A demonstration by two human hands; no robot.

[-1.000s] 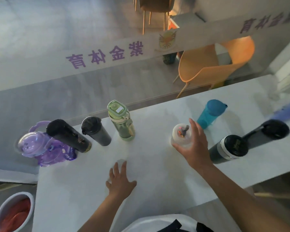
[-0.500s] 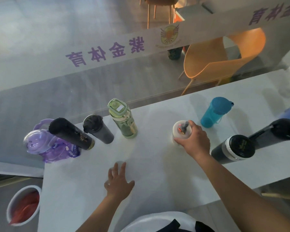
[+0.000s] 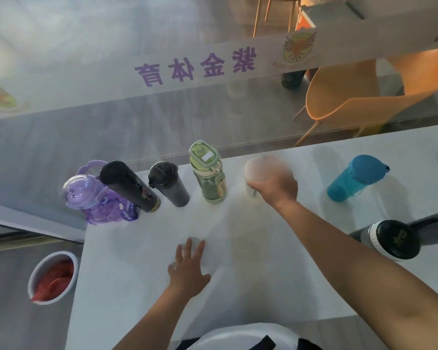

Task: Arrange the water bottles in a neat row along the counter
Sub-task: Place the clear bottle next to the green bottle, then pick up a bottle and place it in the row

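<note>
- Counter (image 3: 142, 261): smooth, matte, pale grey slab running left to right.
- Left hand (image 3: 187, 271) nearest, open, palm down on the counter, fingers straight and spread.
- Low at left, beside the counter: round white bucket (image 3: 33, 276) with crumpled red cloth inside.
- At right, near the front edge: cylindrical black-lidded bottle (image 3: 390, 238) with a white band; gold script on the glossy lid, too small to read.
- Right hand (image 3: 276, 188) farther in, fingers curled round a frosted white bottle (image 3: 259, 165), blurred, just right of the green bottle (image 3: 209, 173) near the back edge.
- Back row, left to right: translucent purple bottle (image 3: 86, 198) with domed lid and loop handle; tall matte black flask (image 3: 129, 185) with an unreadable gold mark; dark tumbler (image 3: 168, 184) with black lid; the green bottle, clear, with squarish flip cap.
- Teal plastic bottle (image 3: 354, 178) apart, right of the white bottle.
- Beyond: glass panel (image 3: 86, 72) with a frosted band, purple characters 紫金体育 seen mirrored, winged crest beside.
- Orange moulded chair (image 3: 352, 97) behind the glass.
</note>
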